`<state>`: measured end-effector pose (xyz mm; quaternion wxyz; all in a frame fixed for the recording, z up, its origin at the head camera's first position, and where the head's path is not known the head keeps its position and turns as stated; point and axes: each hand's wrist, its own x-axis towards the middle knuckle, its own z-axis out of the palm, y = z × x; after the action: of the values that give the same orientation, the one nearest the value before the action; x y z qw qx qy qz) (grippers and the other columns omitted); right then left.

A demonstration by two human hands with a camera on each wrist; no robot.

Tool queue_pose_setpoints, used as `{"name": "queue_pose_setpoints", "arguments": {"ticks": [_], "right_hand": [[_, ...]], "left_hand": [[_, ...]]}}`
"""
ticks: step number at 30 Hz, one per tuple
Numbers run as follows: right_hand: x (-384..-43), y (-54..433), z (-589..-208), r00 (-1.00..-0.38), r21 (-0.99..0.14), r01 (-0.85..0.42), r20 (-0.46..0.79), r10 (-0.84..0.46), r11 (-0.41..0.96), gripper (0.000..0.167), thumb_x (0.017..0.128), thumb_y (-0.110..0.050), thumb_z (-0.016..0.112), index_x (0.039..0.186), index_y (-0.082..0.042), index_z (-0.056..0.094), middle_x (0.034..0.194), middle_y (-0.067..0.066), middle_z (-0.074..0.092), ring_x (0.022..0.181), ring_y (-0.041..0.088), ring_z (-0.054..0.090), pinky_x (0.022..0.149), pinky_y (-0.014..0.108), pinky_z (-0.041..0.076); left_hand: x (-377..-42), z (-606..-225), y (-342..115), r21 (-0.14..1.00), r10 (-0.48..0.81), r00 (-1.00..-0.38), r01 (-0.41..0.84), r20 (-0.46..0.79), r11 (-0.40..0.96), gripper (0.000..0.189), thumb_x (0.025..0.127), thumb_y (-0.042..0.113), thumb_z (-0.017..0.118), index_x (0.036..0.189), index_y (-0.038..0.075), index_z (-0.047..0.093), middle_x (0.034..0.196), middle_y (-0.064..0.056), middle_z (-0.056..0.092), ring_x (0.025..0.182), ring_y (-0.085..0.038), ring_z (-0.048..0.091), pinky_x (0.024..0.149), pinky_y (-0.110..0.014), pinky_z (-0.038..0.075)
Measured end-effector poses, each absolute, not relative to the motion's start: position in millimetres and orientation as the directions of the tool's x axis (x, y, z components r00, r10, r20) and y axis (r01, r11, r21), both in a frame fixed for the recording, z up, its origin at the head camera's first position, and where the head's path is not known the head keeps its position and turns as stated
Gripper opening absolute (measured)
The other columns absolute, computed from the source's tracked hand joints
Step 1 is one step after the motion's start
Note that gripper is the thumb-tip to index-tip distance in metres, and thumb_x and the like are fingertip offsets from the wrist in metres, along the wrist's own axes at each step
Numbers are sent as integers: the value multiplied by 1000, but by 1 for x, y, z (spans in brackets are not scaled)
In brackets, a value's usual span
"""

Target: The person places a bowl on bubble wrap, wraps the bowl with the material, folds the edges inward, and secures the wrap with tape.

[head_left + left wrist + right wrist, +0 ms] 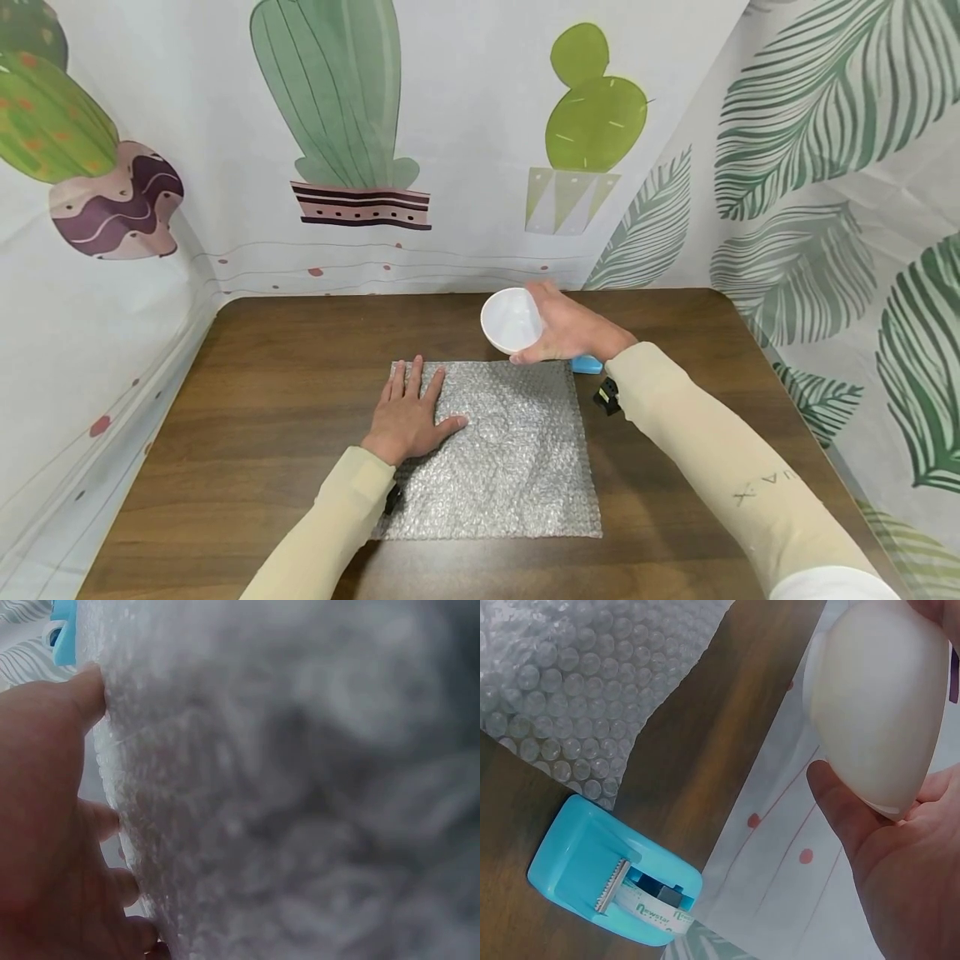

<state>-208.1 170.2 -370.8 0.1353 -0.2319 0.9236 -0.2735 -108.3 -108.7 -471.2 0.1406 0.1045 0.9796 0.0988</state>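
A white bowl (510,322) is held up by my right hand (564,323) above the far edge of the bubble wrap (517,450). Thumb and fingers grip the bowl's side, and its inside faces the head camera. In the right wrist view the bowl (877,705) shows its smooth outer wall and foot ring. My left hand (411,418) rests on the left part of the bubble wrap with its fingers spread. The left wrist view has the thumb and fingertips of that hand (45,810) along the wrap (247,787).
A light blue tape dispenser (615,870) with a roll of tape stands just past the wrap's far right corner, mostly behind my right wrist in the head view. The brown wooden table (247,433) ends at a cloth backdrop (465,167) printed with cacti and leaves.
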Motion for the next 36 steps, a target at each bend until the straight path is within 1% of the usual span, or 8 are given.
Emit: {"name": "queue_pose_setpoints", "arguments": {"ticks": [7, 12, 16, 19, 26, 36], "right_hand": [[-204, 168, -369, -843, -562, -375, -124, -523, 737, 114, 65, -44, 96, 155, -11, 35, 143, 15, 46, 122, 32, 59, 104, 53, 53], [-201, 167, -367, -833, -537, -412, -106, -543, 736, 115, 63, -47, 96, 153, -9, 35, 139, 13, 48, 120, 31, 60, 103, 49, 54], [-198, 166, -366, -824, -529, -434, -94, -559, 729, 116, 64, -46, 96, 154, -7, 34, 141, 14, 47, 120, 30, 59, 103, 47, 54], [-195, 164, -365, -817, -530, -448, -84, -570, 720, 114, 64, -46, 95, 153, -7, 35, 142, 14, 47, 121, 30, 59, 103, 46, 54], [-189, 163, -363, -799, -536, -477, -66, -598, 696, 109, 63, -44, 95, 149, -8, 39, 137, 12, 49, 117, 29, 61, 100, 44, 55], [-181, 162, -361, -779, -541, -492, -77, -622, 682, 113, 63, -45, 95, 152, -7, 37, 142, 13, 47, 120, 27, 59, 101, 42, 55]], "left_hand": [[-108, -471, -108, 221, 232, -939, 177, -255, 959, 90, 98, 71, 52, 166, 18, 28, 175, -22, 8, 162, -48, 5, 133, -57, 11], [-108, -472, -109, 219, 234, -938, 181, -254, 959, 90, 98, 70, 52, 166, 18, 28, 175, -23, 9, 162, -48, 5, 133, -57, 11], [-108, -473, -110, 219, 237, -939, 183, -251, 958, 90, 98, 71, 52, 166, 18, 28, 175, -23, 9, 162, -48, 5, 133, -57, 10], [-108, -474, -111, 219, 237, -939, 184, -250, 958, 90, 98, 70, 52, 166, 17, 28, 175, -23, 9, 162, -49, 5, 133, -57, 10], [-107, -475, -110, 228, 238, -941, 183, -242, 956, 89, 98, 69, 53, 166, 17, 29, 175, -23, 10, 162, -49, 6, 133, -58, 10], [-107, -473, -108, 229, 236, -942, 182, -238, 956, 89, 98, 68, 54, 166, 16, 29, 175, -23, 10, 162, -49, 6, 133, -58, 10]]}}
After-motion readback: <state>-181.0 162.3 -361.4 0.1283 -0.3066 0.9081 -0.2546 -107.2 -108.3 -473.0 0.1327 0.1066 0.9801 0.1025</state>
